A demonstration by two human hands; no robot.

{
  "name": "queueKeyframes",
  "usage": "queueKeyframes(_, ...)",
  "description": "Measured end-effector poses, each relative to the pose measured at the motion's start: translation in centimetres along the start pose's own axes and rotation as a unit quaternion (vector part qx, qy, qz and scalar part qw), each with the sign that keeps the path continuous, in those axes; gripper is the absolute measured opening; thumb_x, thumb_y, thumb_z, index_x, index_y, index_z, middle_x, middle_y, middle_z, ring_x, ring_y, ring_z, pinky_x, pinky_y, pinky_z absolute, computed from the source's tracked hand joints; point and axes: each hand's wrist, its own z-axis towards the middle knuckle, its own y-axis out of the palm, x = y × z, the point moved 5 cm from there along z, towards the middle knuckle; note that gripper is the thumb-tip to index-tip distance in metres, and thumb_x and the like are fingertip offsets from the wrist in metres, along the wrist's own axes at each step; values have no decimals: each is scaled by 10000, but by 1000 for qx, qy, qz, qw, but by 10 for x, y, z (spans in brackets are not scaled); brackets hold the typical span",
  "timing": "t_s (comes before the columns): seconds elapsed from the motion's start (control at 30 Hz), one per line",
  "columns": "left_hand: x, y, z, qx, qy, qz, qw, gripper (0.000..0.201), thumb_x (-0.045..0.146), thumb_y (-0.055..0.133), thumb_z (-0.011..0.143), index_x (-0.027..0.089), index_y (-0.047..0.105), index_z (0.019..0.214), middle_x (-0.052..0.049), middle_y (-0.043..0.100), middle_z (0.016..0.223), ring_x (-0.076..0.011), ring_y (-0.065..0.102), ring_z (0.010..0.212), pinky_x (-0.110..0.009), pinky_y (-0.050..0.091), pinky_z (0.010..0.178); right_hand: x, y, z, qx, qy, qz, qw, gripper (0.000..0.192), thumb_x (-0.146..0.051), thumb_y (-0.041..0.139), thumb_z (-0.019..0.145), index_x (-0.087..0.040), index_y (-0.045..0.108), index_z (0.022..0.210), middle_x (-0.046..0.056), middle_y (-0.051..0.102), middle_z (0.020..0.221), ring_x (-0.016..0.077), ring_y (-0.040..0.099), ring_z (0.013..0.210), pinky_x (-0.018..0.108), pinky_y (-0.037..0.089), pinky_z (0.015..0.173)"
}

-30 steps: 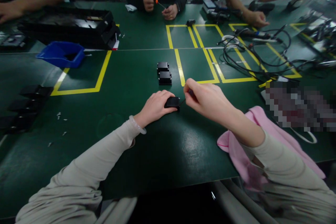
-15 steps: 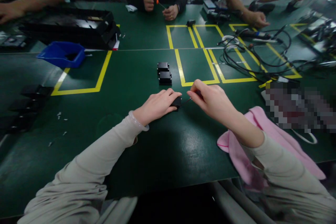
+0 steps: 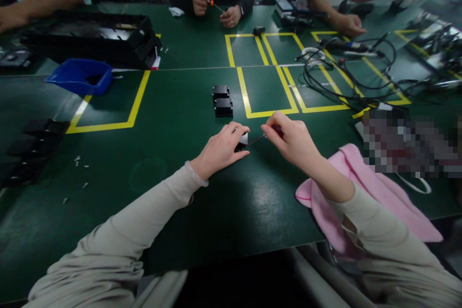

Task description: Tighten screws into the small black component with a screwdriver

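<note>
Left hand (image 3: 221, 148) is down on the green table (image 3: 173, 120), fingers curled over a small black part (image 3: 242, 141) and pinning it in place, only its right end peeking out past the fingertips. Right hand (image 3: 291, 138) is pinched tight on a thin tool (image 3: 257, 139), thumb and forefinger closed around the handle, the slim shaft angled down and left so the tip sits right at the exposed end of that part. So the piece lies dead centre on the table, just in front of the person, between the two hands. How far along? By my reading this one is mid-job, tool on it and not yet let go, while two more black parts (image 3: 222, 100) sit stacked one behind the other just beyond, beside the yellow tape line (image 3: 244, 98); whether those are finished I cannot tell. Off to the left, a row of dark pieces (image 3: 32, 147) waits near the table edge, with tiny pale bits (image 3: 77, 161) scattered nearby. A pink cloth (image 3: 364, 187) lies under the right forearm. Further out: a blue bin (image 3: 81, 76), a black tray (image 3: 90, 38), a tangle of cables (image 3: 346, 72), and across the table another person's hands (image 3: 212, 7) working an orange-handled tool.
</note>
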Motion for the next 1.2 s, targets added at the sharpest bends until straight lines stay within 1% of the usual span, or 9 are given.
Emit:
queueKeyframes(0.17, -2, 4, -1, 45, -8, 29, 999, 383, 274, 708, 933, 223, 509, 1256, -99, 582, 1280, -270, 600, 1172, -369, 592, 857, 15, 5, -1, 27, 29, 74, 997, 219, -342, 594, 986, -232, 510, 816, -30, 602, 659, 123, 522, 553, 260, 355, 576)
queueKeyframes(0.33, -8, 3, -4, 58, -7, 17, 998, 357, 230, 685, 936, 216, 513, 1249, -88, 595, 1234, -261, 597, 1158, -376, 582, 884, 30, 18, 0, 22, 68, 147, 987, 165, -356, 577, 989, -230, 540, 888, -60, 549, 611, 124, 521, 525, 269, 386, 581)
queueKeyframes(0.5, -15, 0, -10, 71, -25, 25, 997, 345, 239, 676, 939, 225, 519, 1246, -87, 594, 1219, -268, 598, 1156, -388, 581, 881, 22, 23, 0, 27, 58, 152, 986, 81, -303, 559, 968, -224, 559, 948, -46, 584, 695, 120, 539, 560, 275, 405, 606)
queueKeyframes(0.67, -13, -2, -11, 64, -29, 52, 996, 342, 265, 682, 949, 230, 516, 1246, -84, 597, 1213, -262, 602, 1125, -358, 580, 810, 24, 26, -3, 28, 52, 141, 988, 206, -386, 564, 996, -226, 554, 867, -53, 546, 642, 122, 515, 546, 281, 395, 596)
queueKeyframes(0.73, -12, -3, -11, 60, -26, 60, 996, 356, 271, 691, 949, 227, 513, 1254, -87, 597, 1222, -264, 603, 1118, -352, 577, 782, 30, 28, -5, 33, 53, 167, 984, 122, -343, 548, 1000, -225, 580, 1002, -65, 529, 642, 129, 512, 537, 282, 397, 581)
queueKeyframes(0.83, -11, -4, -10, 49, -19, 73, 996, 376, 277, 705, 949, 219, 507, 1264, -91, 597, 1220, -264, 608, 1097, -349, 570, 768, 37, 32, -7, 44, 49, 191, 979, 185, -290, 538, 989, -214, 567, 1156, -68, 516, 674, 132, 515, 543, 283, 400, 568)
queueKeyframes(0.97, -10, -5, -10, 37, -9, 80, 996, 400, 296, 710, 956, 204, 494, 1279, -101, 599, 1232, -269, 611, 1107, -354, 563, 801, 36, 32, -7, 47, 35, 211, 976, 139, -350, 556, 997, -216, 594, 1002, -61, 528, 672, 113, 498, 519, 271, 385, 537)
queueKeyframes(1.07, -12, -5, -10, 47, -8, 75, 996, 384, 303, 695, 967, 208, 490, 1277, -101, 609, 1243, -267, 618, 1119, -355, 557, 835, 34, 31, -8, 32, 36, 214, 976, 277, -458, 549, 1022, -221, 573, 881, -71, 506, 614, 98, 463, 471, 266, 357, 511)
queueKeyframes(1.2, -16, -5, -10, 61, -7, 56, 997, 359, 300, 704, 959, 207, 509, 1245, -93, 632, 1246, -258, 635, 1114, -359, 552, 865, 36, 31, -10, 33, 37, 219, 975, 252, -466, 520, 1044, -228, 561, 973, -90, 484, 594, 101, 465, 461, 269, 372, 519)
